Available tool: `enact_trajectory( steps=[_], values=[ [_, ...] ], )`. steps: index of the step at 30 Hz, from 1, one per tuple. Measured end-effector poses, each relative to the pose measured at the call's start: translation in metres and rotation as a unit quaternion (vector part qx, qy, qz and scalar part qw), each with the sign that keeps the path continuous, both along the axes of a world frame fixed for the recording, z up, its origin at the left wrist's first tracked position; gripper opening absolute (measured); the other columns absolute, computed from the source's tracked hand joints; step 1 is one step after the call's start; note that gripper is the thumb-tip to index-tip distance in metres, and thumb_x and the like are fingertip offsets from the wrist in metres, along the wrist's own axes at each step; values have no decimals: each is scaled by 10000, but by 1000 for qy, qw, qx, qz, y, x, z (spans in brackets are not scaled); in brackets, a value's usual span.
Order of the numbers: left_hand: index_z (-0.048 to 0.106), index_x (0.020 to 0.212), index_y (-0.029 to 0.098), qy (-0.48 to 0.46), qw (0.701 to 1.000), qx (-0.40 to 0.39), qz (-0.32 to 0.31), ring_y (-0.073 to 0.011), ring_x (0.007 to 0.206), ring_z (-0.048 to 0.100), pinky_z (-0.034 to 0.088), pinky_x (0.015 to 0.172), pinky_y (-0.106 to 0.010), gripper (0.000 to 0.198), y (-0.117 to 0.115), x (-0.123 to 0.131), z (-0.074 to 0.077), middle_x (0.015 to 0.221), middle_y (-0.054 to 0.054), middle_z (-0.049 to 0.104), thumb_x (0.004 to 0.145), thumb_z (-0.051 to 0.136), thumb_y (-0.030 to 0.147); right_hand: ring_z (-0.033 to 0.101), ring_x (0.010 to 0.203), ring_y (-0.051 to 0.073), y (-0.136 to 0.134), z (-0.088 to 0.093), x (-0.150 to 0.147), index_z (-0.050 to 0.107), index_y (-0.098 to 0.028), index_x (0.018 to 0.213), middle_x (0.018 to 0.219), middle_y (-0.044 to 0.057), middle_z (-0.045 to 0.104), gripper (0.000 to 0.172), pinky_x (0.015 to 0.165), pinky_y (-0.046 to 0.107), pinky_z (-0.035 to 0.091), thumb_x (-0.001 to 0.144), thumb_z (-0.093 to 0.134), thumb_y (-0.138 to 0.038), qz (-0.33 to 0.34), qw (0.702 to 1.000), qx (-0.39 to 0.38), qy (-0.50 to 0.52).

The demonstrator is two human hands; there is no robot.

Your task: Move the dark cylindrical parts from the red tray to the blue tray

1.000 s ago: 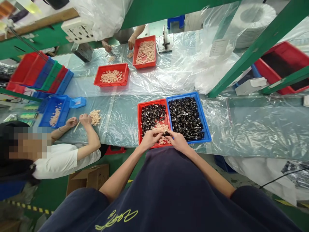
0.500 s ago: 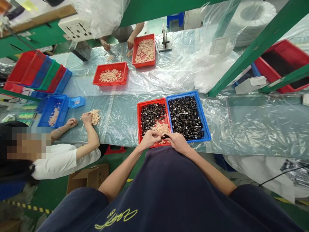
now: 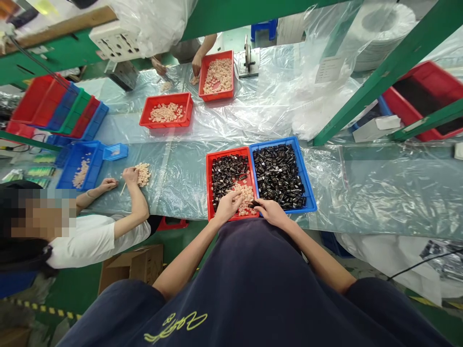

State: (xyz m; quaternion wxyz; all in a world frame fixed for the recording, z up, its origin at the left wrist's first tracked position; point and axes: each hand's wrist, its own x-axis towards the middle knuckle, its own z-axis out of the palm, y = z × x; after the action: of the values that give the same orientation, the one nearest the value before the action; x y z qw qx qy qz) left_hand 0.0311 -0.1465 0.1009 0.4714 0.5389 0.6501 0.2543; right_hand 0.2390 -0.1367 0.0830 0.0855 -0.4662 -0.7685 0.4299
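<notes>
My right hand (image 3: 272, 212) pinches a small shiny black part (image 3: 254, 204) above the near right corner of the red tray (image 3: 209, 185). My left hand (image 3: 227, 207) is over the same tray, its fingers drawn together at a heap of small beige pieces (image 3: 246, 193). What the left fingertips hold, if anything, is too small to make out. Many black parts (image 3: 228, 169) fill the far and left portions of the red tray. Touching it on the right is a blue tray (image 3: 310, 206) full of similar black parts (image 3: 278, 176).
At left a co-worker's hand (image 3: 130, 176) is beside a beige pile. Across the table another person's hand (image 3: 197, 63) is near a red tray (image 3: 216, 95) of beige pieces; a second such tray (image 3: 166, 124) stands closer. A green post (image 3: 365, 101) slants at right.
My hands have drawn apart. The left has gone from the black part to the beige pieces, its fingers leaving the part, while the right keeps it and has shifted slightly right.
</notes>
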Motion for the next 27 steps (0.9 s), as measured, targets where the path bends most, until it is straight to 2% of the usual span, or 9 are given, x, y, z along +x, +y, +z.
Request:
enact_trajectory(
  steps=[5,7,13,21,27],
  values=[
    [763,1059,175,-13,990,-8,-137,-175,801,691,535,725,-238,279,0,5,16,997,-59,772,856,614,293,702,929,211,-6,-4,0,636,-215,1241,1057,77,746,317,790,258,467,957,504,-260,43,999,-6,-19],
    [771,1051,176,-12,986,-12,-168,-154,751,665,509,697,-218,272,1,6,20,952,-46,777,841,614,249,702,940,213,-8,-4,-3,618,-216,1275,1072,79,744,341,807,265,471,953,512,-257,60,998,-5,-19],
    [775,1034,116,-10,982,-44,-184,-109,595,577,437,577,-189,335,3,-1,20,789,-36,762,814,526,160,691,1012,224,-8,-1,-10,593,-227,1319,1161,81,718,372,864,290,484,958,504,-247,90,996,7,-12],
    [776,1001,78,-25,976,-79,-200,-96,551,495,362,516,-188,343,-1,-8,13,684,-28,701,816,524,219,697,996,219,-8,5,-9,542,-221,1378,1120,85,732,441,844,278,486,938,531,-220,116,993,-3,-24],
    [783,952,84,-42,972,-98,-208,-98,552,489,359,525,-193,333,-1,-9,12,661,-19,682,830,544,281,697,989,234,-7,2,-11,644,-178,1244,1102,107,735,328,824,278,481,941,529,-228,130,991,-11,-36]
  ],
)
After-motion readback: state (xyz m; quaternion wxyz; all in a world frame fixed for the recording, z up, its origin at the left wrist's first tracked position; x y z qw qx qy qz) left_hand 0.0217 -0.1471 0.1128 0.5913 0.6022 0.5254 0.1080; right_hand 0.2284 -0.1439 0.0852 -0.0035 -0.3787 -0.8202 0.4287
